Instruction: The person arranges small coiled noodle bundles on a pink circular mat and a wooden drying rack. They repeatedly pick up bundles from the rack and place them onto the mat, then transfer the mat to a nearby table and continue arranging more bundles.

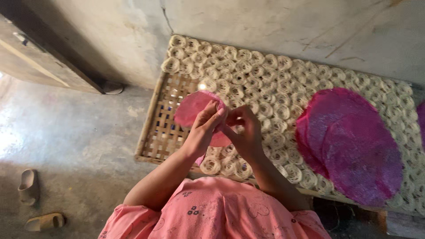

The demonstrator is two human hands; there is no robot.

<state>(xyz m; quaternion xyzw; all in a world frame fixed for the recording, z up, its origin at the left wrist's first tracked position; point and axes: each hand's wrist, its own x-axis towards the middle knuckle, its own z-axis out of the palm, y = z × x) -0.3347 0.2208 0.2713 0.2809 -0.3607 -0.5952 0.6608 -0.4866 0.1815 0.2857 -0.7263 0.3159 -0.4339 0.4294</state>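
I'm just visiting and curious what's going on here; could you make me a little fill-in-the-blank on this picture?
1. Both hands, the left hand and right hand, hold a small round sheet coloured ____.
2. The noodle coils lie on a woven ____ tray.
3. Two large magenta discs lie on the coils to the person's ____.

Missing words: pink; bamboo; right

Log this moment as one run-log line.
left hand: grips pink disc | right hand: pinches same disc's edge | below: woven tray of pale noodle coils | right: magenta sheets
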